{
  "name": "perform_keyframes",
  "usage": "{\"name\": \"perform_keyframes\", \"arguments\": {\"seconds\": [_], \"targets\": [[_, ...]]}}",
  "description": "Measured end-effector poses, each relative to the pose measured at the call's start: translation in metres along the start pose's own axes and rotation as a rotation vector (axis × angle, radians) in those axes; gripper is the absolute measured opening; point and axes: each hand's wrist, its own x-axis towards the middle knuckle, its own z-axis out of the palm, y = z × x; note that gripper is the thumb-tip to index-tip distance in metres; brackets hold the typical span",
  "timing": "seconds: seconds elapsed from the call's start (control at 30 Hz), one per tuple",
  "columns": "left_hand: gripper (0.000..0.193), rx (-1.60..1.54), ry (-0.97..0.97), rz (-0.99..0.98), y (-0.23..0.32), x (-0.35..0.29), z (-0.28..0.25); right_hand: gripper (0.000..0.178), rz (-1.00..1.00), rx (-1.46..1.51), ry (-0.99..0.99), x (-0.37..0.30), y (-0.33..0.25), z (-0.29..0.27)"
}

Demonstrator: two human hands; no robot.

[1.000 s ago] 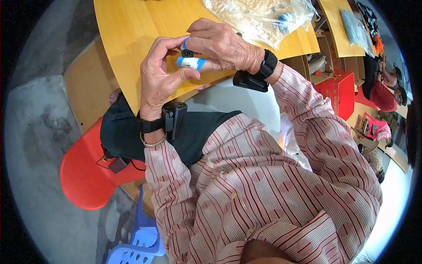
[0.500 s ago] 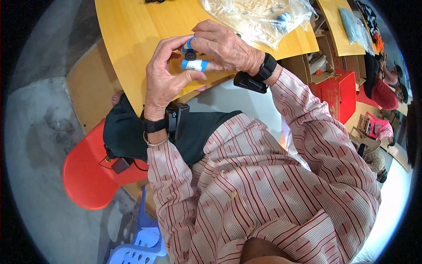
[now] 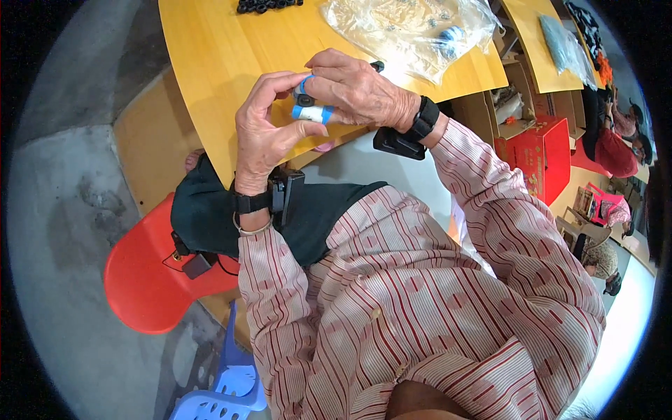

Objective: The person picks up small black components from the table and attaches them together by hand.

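My left hand (image 3: 262, 126) and my right hand (image 3: 357, 91) meet above the near edge of a yellow wooden table (image 3: 217, 63). Between their fingertips they pinch a small black round part (image 3: 305, 99). My right thumb wears white tape with blue bands (image 3: 313, 113), and a blue band shows on a fingertip above the part. Both wrists carry black strap-on devices. My sleeves are striped red and white.
A clear plastic bag (image 3: 406, 31) of small parts lies on the table beyond my hands. A row of black rings (image 3: 266, 5) sits at the far edge. A red chair (image 3: 150, 280) stands at my left, red cartons (image 3: 539, 150) at the right, and people sit far right.
Both hands have stayed together on the small black part, with only slight finger shifts. Nothing was let go.
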Motion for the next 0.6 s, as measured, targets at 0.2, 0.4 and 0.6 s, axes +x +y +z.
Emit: {"name": "perform_keyframes", "arguments": {"seconds": [0.2,0.4,0.6], "targets": [[0.056,-0.079,-0.080,-0.049,0.005,0.000,0.009,0.027,0.009,-0.048,0.029,-0.008,-0.001,-0.010],[0.048,-0.313,-0.070,-0.230,-0.008,-0.004,0.003,0.022,0.302,-0.095,0.073,-0.062,0.006,-0.062],[0.036,-0.250,-0.060,-0.305,-0.011,0.002,-0.001,0.017,0.566,0.218,0.619,-0.169,0.000,-0.160]]}}
